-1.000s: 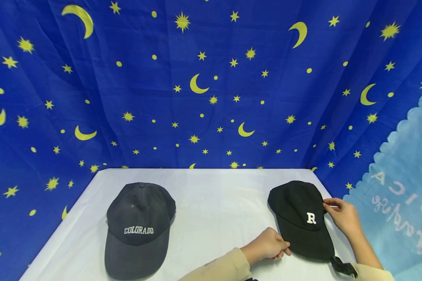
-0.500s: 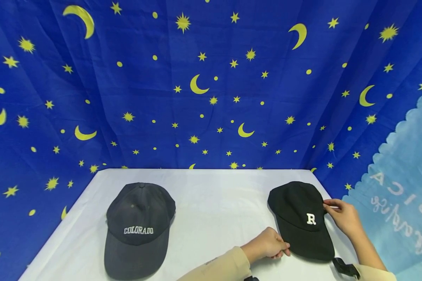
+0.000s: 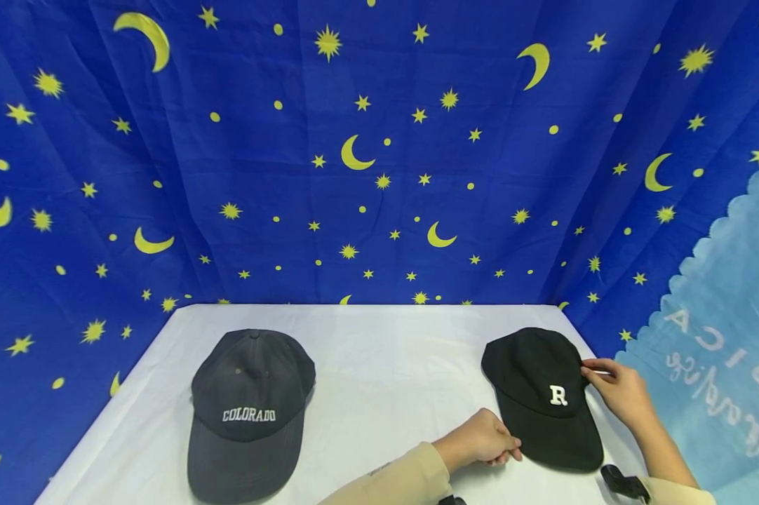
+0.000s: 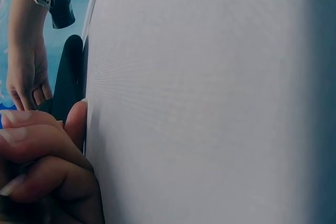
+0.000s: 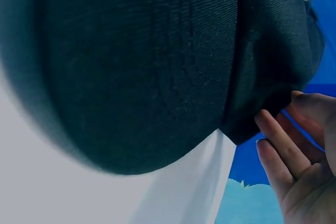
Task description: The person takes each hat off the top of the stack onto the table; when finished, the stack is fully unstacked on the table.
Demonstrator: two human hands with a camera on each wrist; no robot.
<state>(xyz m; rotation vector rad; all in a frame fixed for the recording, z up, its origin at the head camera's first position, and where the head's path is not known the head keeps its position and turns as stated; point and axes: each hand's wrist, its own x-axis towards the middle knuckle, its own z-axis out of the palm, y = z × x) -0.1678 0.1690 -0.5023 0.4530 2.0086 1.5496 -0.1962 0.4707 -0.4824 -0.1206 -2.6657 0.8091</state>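
A black baseball cap (image 3: 537, 379) with a white letter R lies at the right of the table, brim toward me. My left hand (image 3: 483, 438) pinches the left edge of its brim. On the other side, my right hand (image 3: 622, 393) pinches the lower edge of the crown between thumb and fingers. The left wrist view has my left hand (image 4: 47, 166) with its fingers curled beside the dark brim (image 4: 68, 77). Close up in the right wrist view are the brim (image 5: 142, 77) and my right hand (image 5: 299, 150) at the crown's edge.
A dark grey cap (image 3: 247, 414) lettered COLORADO lies on the left of the white table (image 3: 379, 372). Blue cloth (image 3: 291, 175) with yellow moons and stars hangs behind and at the sides. Light blue cloth (image 3: 720, 365) with white lettering hangs at the right.
The strapped device at my right wrist has shifted slightly to the right, away from the brim. Both hands keep their hold on the black cap, which has hardly moved.
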